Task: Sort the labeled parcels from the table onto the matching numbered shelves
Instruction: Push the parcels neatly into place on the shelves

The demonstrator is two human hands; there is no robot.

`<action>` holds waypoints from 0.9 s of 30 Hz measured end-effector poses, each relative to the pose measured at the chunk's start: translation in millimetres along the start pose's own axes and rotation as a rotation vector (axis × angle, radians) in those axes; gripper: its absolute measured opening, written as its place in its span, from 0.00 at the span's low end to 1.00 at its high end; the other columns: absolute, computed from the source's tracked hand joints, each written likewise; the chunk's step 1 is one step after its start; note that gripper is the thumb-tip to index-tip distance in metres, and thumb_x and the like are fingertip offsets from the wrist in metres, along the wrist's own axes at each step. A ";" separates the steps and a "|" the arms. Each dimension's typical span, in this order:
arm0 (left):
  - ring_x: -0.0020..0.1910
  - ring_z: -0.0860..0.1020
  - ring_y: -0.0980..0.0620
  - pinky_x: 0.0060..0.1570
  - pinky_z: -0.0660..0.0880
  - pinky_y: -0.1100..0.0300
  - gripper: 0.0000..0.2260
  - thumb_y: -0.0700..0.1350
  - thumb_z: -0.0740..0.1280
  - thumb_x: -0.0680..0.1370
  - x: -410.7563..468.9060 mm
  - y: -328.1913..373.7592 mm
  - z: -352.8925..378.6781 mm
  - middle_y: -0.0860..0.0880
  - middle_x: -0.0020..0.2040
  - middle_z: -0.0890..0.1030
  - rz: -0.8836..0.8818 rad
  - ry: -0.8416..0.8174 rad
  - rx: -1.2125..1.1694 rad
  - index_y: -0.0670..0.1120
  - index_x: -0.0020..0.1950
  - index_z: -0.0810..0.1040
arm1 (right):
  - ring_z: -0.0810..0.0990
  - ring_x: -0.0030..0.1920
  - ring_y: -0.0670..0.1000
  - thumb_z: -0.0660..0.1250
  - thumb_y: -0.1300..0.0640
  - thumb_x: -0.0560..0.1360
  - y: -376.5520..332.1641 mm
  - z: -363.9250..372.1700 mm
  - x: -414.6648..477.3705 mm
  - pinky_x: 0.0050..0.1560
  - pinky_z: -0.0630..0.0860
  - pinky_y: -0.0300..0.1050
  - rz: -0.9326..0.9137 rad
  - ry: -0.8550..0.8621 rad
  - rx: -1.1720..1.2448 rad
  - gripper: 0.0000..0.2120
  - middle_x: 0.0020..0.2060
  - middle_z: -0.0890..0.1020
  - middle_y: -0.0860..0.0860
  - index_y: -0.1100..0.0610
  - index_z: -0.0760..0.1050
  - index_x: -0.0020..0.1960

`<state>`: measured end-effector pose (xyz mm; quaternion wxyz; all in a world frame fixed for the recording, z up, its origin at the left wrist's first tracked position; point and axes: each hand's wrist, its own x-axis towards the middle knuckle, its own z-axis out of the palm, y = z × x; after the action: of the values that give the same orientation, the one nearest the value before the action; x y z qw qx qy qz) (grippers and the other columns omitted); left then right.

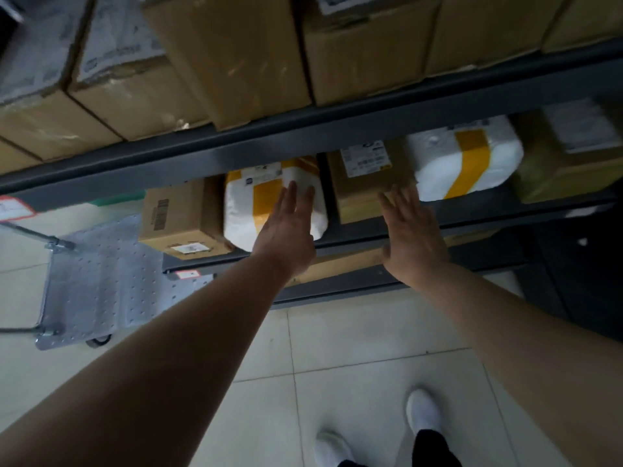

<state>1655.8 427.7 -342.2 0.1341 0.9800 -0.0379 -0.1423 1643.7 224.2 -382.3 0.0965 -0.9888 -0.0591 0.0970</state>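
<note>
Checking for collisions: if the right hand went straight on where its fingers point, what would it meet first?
Probably the brown labelled box, just ahead of the right hand; depth is unclear, so the fingertips may already touch it.

The upper-shelf cardboard boxes (229, 55) run off the top edge. Print on the shipping label (365, 160) of the brown box (357, 200) is too blurred to read. So is the red-bordered shelf tag (13, 207), itself cut by the left edge. The left hand (286, 234) covers part of the white parcel (242, 210). The right hand (416, 237) hides the brown box's lower front, contact unclear. The trolley (101, 281) is cut off at left, and the lower shelf (488, 254) is lost in shadow
</note>
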 end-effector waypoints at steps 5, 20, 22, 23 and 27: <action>0.78 0.49 0.46 0.72 0.63 0.48 0.39 0.34 0.64 0.74 29.3 58.2 12.9 0.47 0.80 0.46 0.145 -0.031 0.000 0.49 0.80 0.46 | 0.38 0.77 0.58 0.68 0.60 0.72 60.9 -13.0 11.2 0.74 0.45 0.59 0.056 0.060 -0.012 0.44 0.78 0.42 0.54 0.54 0.44 0.79; 0.79 0.44 0.48 0.74 0.53 0.52 0.45 0.33 0.66 0.73 75.7 91.2 32.1 0.49 0.80 0.41 0.109 -0.070 0.239 0.57 0.79 0.42 | 0.47 0.77 0.59 0.68 0.61 0.69 126.5 -49.9 72.3 0.74 0.48 0.61 0.026 0.064 -0.012 0.44 0.77 0.53 0.52 0.46 0.49 0.78; 0.79 0.43 0.49 0.74 0.53 0.52 0.45 0.32 0.65 0.73 71.2 89.8 29.7 0.50 0.80 0.41 0.089 -0.086 0.215 0.58 0.79 0.43 | 0.45 0.77 0.58 0.68 0.61 0.68 121.3 -48.1 61.5 0.74 0.49 0.60 0.009 0.063 0.000 0.45 0.78 0.51 0.51 0.46 0.49 0.78; 0.79 0.43 0.48 0.74 0.54 0.51 0.44 0.32 0.64 0.73 68.1 89.4 29.3 0.50 0.80 0.41 0.081 -0.089 0.206 0.58 0.79 0.43 | 0.45 0.77 0.58 0.69 0.61 0.68 118.5 -47.0 57.8 0.74 0.49 0.59 0.009 0.058 0.008 0.46 0.78 0.50 0.51 0.46 0.49 0.78; 0.79 0.43 0.46 0.74 0.54 0.49 0.43 0.31 0.63 0.73 54.7 86.4 30.0 0.48 0.80 0.42 0.061 -0.081 0.207 0.56 0.79 0.45 | 0.45 0.77 0.59 0.69 0.61 0.67 110.4 -42.3 51.8 0.74 0.48 0.60 0.017 0.055 0.017 0.45 0.78 0.50 0.51 0.45 0.50 0.78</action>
<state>1696.4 330.9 -360.9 0.0346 0.9804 -0.0878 -0.1727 1713.6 116.0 -373.2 0.1058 -0.9907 -0.0473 0.0711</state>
